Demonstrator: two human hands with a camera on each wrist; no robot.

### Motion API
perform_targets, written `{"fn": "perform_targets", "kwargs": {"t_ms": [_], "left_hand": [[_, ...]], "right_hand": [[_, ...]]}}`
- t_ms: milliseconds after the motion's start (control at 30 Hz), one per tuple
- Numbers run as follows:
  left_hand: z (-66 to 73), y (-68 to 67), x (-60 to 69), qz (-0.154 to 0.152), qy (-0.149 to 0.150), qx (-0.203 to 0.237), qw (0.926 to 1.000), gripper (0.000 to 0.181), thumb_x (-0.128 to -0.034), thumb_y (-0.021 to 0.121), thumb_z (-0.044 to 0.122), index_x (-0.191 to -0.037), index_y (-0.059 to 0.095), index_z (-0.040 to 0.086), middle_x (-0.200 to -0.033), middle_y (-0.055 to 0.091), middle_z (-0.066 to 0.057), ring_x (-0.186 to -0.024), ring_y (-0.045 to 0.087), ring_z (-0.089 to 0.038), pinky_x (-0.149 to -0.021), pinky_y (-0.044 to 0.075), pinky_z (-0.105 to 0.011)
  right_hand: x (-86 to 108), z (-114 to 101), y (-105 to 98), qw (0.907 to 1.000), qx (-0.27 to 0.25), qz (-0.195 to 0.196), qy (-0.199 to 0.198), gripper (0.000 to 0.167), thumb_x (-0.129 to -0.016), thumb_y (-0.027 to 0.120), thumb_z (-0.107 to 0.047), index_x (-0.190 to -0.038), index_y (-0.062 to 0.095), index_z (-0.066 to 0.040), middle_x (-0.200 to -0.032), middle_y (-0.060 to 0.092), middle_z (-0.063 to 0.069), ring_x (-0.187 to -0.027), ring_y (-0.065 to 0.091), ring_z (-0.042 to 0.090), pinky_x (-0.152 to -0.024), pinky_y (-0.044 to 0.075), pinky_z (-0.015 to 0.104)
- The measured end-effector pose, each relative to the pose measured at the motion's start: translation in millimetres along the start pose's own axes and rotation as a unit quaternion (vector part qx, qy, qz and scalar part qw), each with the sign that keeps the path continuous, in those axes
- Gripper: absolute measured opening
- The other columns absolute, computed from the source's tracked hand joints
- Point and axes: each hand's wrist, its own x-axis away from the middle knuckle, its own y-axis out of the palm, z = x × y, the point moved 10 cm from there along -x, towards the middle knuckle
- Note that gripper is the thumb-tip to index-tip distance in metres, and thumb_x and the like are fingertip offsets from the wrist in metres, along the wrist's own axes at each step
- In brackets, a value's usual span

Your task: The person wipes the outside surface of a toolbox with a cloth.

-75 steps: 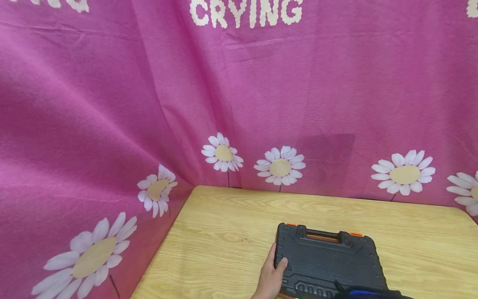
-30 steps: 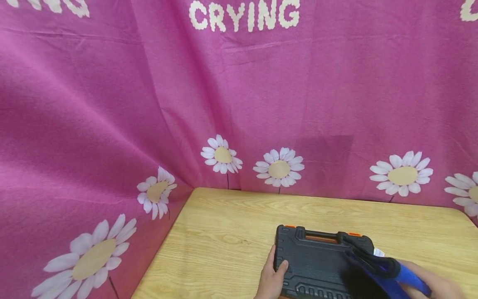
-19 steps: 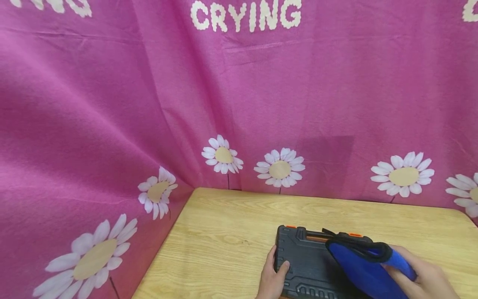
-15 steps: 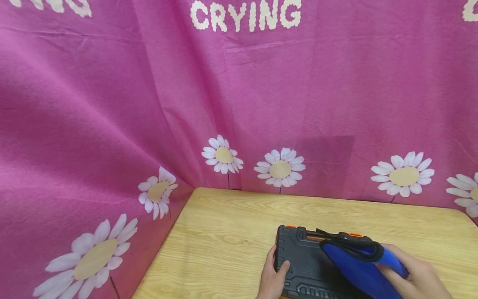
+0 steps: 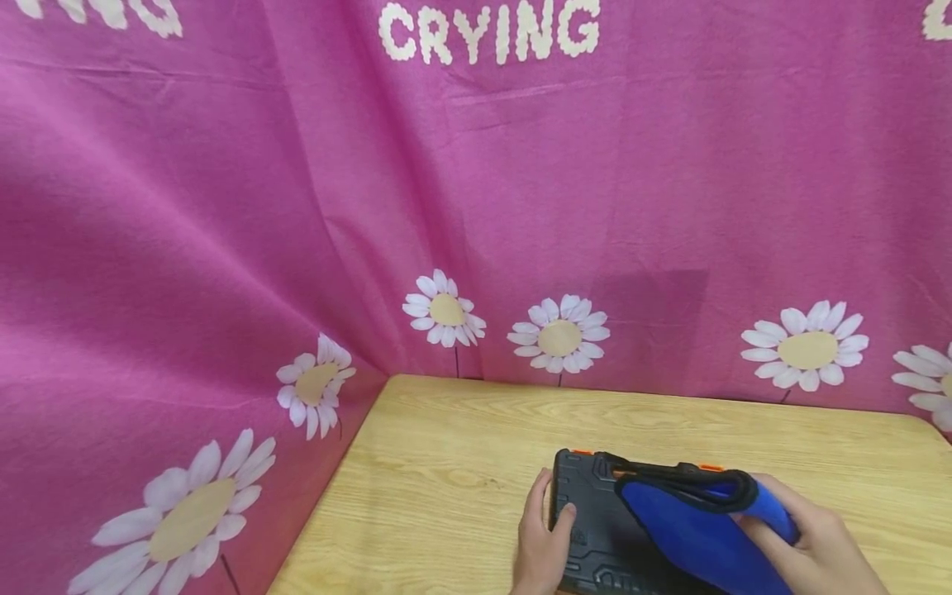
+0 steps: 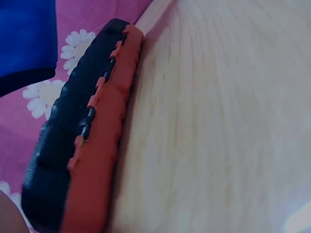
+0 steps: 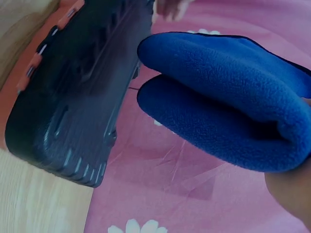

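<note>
A black tool case point(image 5: 595, 533) with an orange underside lies closed on the table, its handle on the far side. My left hand point(image 5: 541, 541) grips its left edge, the thumb on the lid and the fingers along the side. Above the lid, my right hand point(image 5: 821, 541) holds a folded blue cloth point(image 5: 692, 525) with black edging, which hides the lid's right part. In the right wrist view the fuzzy folds of the cloth point(image 7: 218, 97) hang apart from the case point(image 7: 92, 92). The hinged side of the case point(image 6: 99, 126) shows in the left wrist view.
The light wooden table point(image 5: 439, 463) spreads left of the case and behind it. A pink curtain point(image 5: 535, 182) with daisies and lettering hangs along the table's back and left edges.
My right hand has come into view from the lower right, carrying the blue cloth leftward over the case lid. The case stays in place, and my left hand keeps its grip at its left edge.
</note>
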Motion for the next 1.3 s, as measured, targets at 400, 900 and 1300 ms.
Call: {"fn": "perform_targets", "kwargs": {"t_ms": [400, 900, 1300], "left_hand": [[50.1, 54.6, 32.7, -0.276, 0.143, 0.144, 0.9395, 0.079, -0.0986, 0.06, 0.037, -0.156, 0.02, 0.0, -0.156, 0.036, -0.013, -0.142, 0.037, -0.019, -0.115, 0.031, -0.03], [71.1, 75.1, 43.5, -0.366, 0.139, 0.295, 0.8714, 0.064, -0.0911, 0.069, -0.001, -0.148, 0.045, 0.015, -0.138, 0.059, -0.01, -0.123, 0.058, -0.025, -0.106, 0.044, -0.038], [36.0, 63.0, 38.8, -0.315, -0.017, 0.19, 0.9298, 0.04, -0.0961, 0.065, 0.016, -0.135, 0.054, 0.015, -0.122, 0.066, -0.005, -0.107, 0.067, -0.023, -0.09, 0.056, -0.038]], "right_hand": [[-0.3, -17, 19, 0.9924, -0.092, -0.048, -0.067, 0.049, -0.08, 0.068, 0.019, -0.121, 0.067, -0.008, -0.106, 0.069, -0.015, -0.087, 0.063, 0.001, -0.066, 0.052, 0.012], [1.8, -8, 43, 0.9928, -0.098, -0.062, -0.031, 0.042, -0.085, 0.07, 0.01, -0.124, 0.066, -0.005, -0.109, 0.067, -0.016, -0.089, 0.063, 0.001, -0.064, 0.054, 0.02], [7.8, 29, 66, 0.983, -0.073, -0.113, 0.125, 0.044, -0.097, 0.067, -0.014, -0.135, 0.055, 0.003, -0.116, 0.069, 0.009, -0.089, 0.069, 0.013, -0.068, 0.06, 0.03]]}}
